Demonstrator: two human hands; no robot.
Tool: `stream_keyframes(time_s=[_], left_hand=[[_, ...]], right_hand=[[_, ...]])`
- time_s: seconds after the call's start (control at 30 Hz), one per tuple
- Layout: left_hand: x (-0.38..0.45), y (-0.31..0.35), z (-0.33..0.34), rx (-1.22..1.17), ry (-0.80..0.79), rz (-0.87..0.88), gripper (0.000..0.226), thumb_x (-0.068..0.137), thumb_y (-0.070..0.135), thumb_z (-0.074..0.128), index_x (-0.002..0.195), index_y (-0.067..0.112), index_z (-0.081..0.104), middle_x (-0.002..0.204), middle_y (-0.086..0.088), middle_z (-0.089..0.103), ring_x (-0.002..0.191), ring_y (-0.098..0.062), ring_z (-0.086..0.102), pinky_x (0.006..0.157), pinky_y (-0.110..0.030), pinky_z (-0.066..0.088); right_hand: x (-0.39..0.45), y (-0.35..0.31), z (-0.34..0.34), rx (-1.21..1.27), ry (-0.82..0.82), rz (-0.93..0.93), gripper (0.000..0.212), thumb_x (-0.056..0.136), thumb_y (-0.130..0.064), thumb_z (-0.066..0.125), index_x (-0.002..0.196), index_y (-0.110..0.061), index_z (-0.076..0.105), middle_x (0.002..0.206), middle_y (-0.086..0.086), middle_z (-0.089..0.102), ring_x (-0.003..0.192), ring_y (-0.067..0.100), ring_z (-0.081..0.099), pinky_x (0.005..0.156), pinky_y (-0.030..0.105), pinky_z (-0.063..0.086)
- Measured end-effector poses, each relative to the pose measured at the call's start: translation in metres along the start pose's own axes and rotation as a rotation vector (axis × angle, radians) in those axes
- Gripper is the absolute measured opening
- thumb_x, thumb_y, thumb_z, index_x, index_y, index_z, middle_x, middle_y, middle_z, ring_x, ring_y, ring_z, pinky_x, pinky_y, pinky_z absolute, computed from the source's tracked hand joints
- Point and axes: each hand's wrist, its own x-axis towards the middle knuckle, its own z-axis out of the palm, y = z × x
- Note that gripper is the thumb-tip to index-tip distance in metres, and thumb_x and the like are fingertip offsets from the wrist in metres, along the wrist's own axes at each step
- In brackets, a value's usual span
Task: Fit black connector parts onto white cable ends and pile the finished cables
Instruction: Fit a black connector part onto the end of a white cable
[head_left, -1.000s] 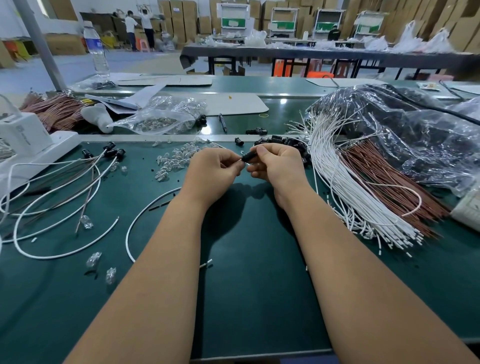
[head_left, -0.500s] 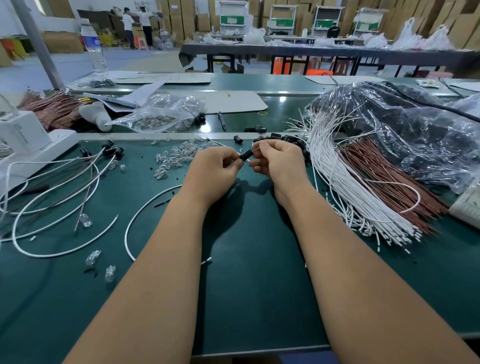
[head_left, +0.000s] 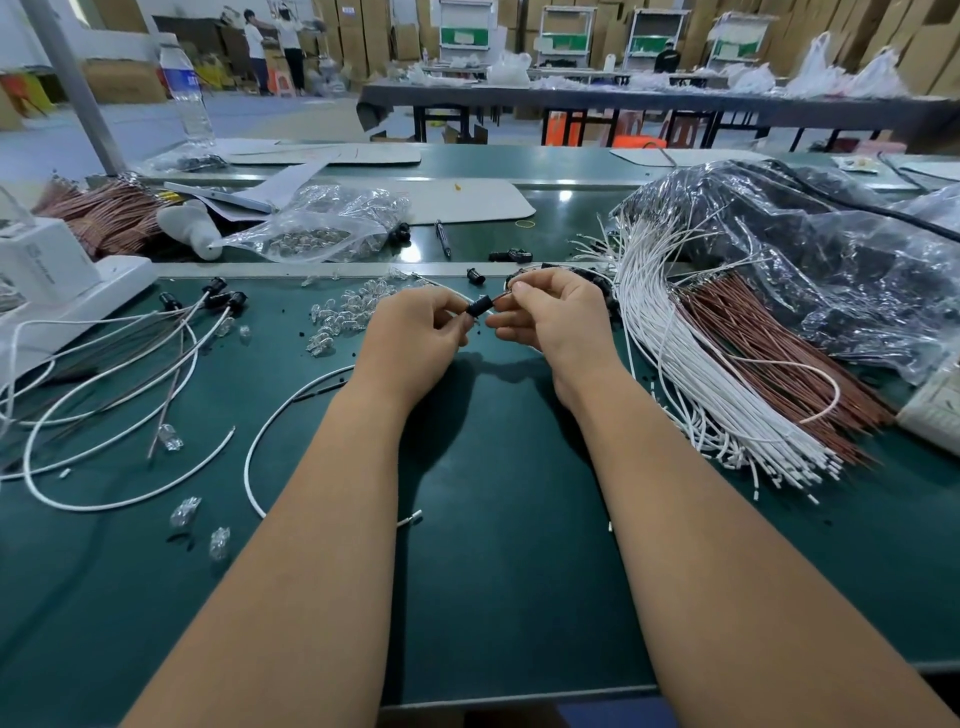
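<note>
Nearest the lower edge of the frame, two bare forearms are stretched forward over a green table (head_left: 493, 597). To the lower left, a few small clear plastic pieces (head_left: 185, 512) are scattered on it, and a loose white cable (head_left: 260, 441) is curved from the middle of the frame down to a bare tip beside the left forearm. Slightly above the centre of the frame, a black connector (head_left: 479, 306) is held between the two hands, clear of the table. The fingers of the left hand (head_left: 415, 338) are curled and pinched on the near end of it; the fingers of the right hand (head_left: 550, 317) are curled around a thin wire end at its far side, though how far that end is seated cannot be told. At the left of the frame, finished cables (head_left: 104, 384) with black ends are piled in loose loops. At the right, a thick bundle of white cables (head_left: 691, 374) is laid beside brown wires (head_left: 769, 353), partly under a crumpled plastic bag (head_left: 831, 260). Just behind the hands, a heap of clear pieces (head_left: 337, 317) and spare black connectors (head_left: 602, 283) are seen. Farther up, a bag of parts (head_left: 322, 228) and a pen (head_left: 442, 238) are laid, and a water bottle (head_left: 186, 93) is stood in the upper left.
</note>
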Motion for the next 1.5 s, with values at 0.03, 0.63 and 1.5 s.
stream_keyframes(time_s=[0.03,0.63,1.5], left_hand=[[-0.0003,0.0004,0.0000,-0.014,-0.004,-0.008,0.015,0.089,0.012,0.064,0.080,0.024,0.066,0.069,0.004,0.069,0.067,-0.017,0.066,0.075,-0.034,0.056],[-0.0006,0.0073,0.0006,-0.262,-0.046,-0.104,0.012,0.091,0.009,0.063,0.081,0.013,0.067,0.067,0.001,0.069,0.057,-0.004,0.061,0.066,-0.020,0.053],[-0.0005,0.0098,-0.0006,-0.305,-0.028,-0.107,0.011,0.090,0.007,0.063,0.082,0.011,0.069,0.063,-0.005,0.063,0.049,-0.001,0.052,0.055,-0.014,0.045]], right_hand=[[0.0001,0.0002,-0.0002,0.001,0.002,-0.007,0.014,0.096,0.000,0.051,0.086,-0.007,0.058,0.074,0.011,0.065,0.056,0.018,0.069,0.051,0.022,0.053],[-0.0002,0.0005,-0.0009,-0.188,0.010,-0.053,0.015,0.095,-0.007,0.055,0.082,-0.014,0.058,0.072,0.007,0.063,0.052,0.012,0.062,0.053,0.024,0.052],[-0.0027,0.0014,0.0028,-0.264,0.068,-0.201,0.024,0.076,0.006,0.065,0.076,-0.018,0.062,0.072,0.007,0.070,0.066,0.019,0.071,0.071,0.037,0.060]])
